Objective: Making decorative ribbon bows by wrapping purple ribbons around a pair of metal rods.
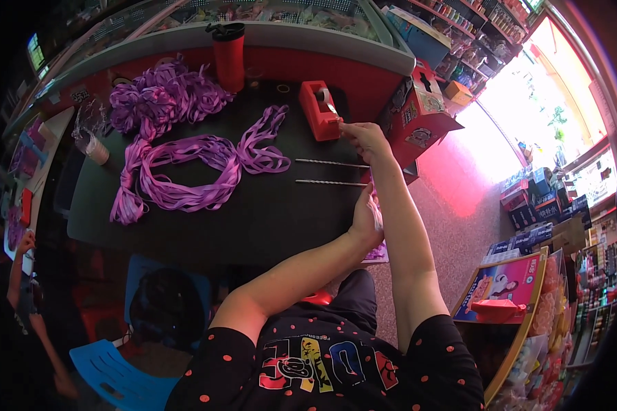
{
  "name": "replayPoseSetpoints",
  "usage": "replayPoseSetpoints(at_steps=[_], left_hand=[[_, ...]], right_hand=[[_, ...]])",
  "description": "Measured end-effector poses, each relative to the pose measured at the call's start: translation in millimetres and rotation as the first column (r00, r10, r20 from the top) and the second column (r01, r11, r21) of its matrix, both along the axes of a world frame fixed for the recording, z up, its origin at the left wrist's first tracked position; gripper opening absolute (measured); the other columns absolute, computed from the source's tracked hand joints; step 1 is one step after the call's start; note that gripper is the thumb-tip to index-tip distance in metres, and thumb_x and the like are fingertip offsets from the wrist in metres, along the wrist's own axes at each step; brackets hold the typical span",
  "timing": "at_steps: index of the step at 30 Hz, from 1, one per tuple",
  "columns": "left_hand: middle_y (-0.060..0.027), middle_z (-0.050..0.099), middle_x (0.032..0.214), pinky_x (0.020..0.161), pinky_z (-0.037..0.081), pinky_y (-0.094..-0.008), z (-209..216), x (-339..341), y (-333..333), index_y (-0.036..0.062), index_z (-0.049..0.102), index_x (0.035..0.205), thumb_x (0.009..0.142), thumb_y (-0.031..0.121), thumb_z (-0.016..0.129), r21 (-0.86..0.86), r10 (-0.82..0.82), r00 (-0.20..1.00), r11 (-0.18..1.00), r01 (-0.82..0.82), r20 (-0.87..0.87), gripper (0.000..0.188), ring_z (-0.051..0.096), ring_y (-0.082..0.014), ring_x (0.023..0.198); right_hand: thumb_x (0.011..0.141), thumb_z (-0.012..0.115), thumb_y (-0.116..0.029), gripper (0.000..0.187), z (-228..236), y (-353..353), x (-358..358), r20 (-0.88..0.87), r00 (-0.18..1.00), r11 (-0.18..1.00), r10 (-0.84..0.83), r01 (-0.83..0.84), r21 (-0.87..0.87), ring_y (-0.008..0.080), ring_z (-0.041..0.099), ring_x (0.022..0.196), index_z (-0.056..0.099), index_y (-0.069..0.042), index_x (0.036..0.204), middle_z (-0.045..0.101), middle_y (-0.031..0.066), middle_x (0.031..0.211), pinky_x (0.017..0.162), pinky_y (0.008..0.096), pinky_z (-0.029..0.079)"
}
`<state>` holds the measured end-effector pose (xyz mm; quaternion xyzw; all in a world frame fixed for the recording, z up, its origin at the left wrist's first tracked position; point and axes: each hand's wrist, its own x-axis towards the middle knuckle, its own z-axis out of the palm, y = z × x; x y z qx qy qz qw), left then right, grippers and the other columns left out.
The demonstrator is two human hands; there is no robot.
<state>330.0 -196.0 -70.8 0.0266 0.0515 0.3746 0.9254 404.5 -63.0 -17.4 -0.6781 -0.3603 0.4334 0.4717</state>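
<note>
Now right hand [365, 139] touching red tape dispenser [320, 109].

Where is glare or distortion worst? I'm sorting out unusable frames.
Head view: daylight blows out the doorway at upper right; fisheye bends the counter edge and blackens the corners; the right hand at the red tape dispenser stays sharp.

red carton [421, 109] beside the table's right end; stacked blue boxes [538, 205] far right; small glowing screen [34, 49] top left.

head cam | worn, looks down, close | over black table [253, 212], fisheye
</note>
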Motion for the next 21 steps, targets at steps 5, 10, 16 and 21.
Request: replayPoseSetpoints(at_steps=[5, 10, 16, 21], left_hand=[[-0.0051, 0.051, 0.122, 0.099, 0.037, -0.034, 2, -2, -2, 0.0103, 0.047, 0.122, 0.098, 0.037, 0.036, 0.081, -0.106, 0.974, 0.993, 0.092, 0.201, 0.038, 0.047, -0.0191, 0.116], [-0.0048, 0.052, 0.116, 0.095, 0.039, -0.0355, -4, 3, 0, 0.0122, 0.047, 0.122, 0.097, 0.037, 0.035, 0.046, -0.011, 0.997, 0.999, 0.007, 0.076, 0.037, 0.049, -0.0205, 0.109], [-0.003, 0.047, 0.101, 0.096, 0.029, -0.0408, 4, -3, -6, 0.0213, 0.049, 0.109, 0.085, 0.04, 0.055, -0.226, -0.07, 0.974, 0.974, 0.02, -0.216, 0.031, 0.039, -0.0204, 0.099], [-0.001, 0.049, 0.096, 0.088, 0.035, -0.04, -14, 5, 0, 0.0228, 0.041, 0.114, 0.083, 0.021, 0.06, -0.104, -0.109, 0.975, 0.991, 0.09, -0.196, 0.037, 0.044, -0.0182, 0.093]], right_hand=[[0.078, 0.072, -0.026, 0.026, -23, 12, 15, 0.201, 0.979, 0.981, 0.028, -0.066, 0.185, 0.0108, 0.054, 0.054, 0.068, -0.001, 0.076, 0.062, 0.0024, 0.067, 0.046, 0.0238, 0.04], [0.083, 0.064, -0.029, 0.032, -21, -6, 1, 0.877, 0.48, 0.994, -0.039, -0.072, 0.083, 0.0149, 0.061, 0.063, 0.069, 0.003, 0.079, 0.065, 0.009, 0.068, 0.06, 0.0294, 0.048], [0.093, 0.052, -0.038, 0.045, 5, -79, 42, 0.11, 0.984, 0.99, 0.14, -0.14, -0.006, 0.0138, 0.059, 0.068, 0.068, 0.002, 0.079, 0.064, 0.0068, 0.071, 0.064, 0.0271, 0.048], [0.095, 0.042, -0.048, 0.058, 27, -141, 54, 0.335, 0.913, 0.972, 0.234, -0.21, -0.106, 0.014, 0.056, 0.063, 0.069, 0.0, 0.077, 0.063, 0.0074, 0.069, 0.062, 0.0273, 0.044]])
